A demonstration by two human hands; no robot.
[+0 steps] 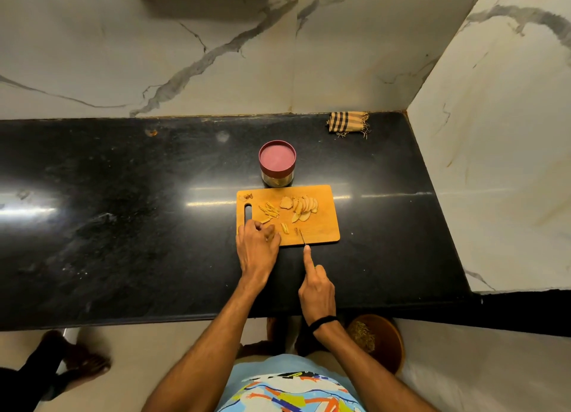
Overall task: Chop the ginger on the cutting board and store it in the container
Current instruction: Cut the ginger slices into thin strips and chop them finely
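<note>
A wooden cutting board (321,226) lies on the black counter. On it are a fan of ginger slices (301,206), a heap of thin ginger strips (270,211) and a few short pieces (285,228) near the front edge. My left hand (258,245) rests on the board's front left corner with fingers curled over ginger there. My right hand (315,283) grips a knife (302,237), index finger stretched along its spine, the blade edge-on over the board's front edge. Behind the board stands a glass container (277,167) closed with a maroon lid.
A folded checked cloth (348,123) lies at the back right of the black counter (123,211). Marble walls close the back and right. Below the counter edge a brown bowl (378,340) sits on the floor, and another person's foot (83,362) is at lower left.
</note>
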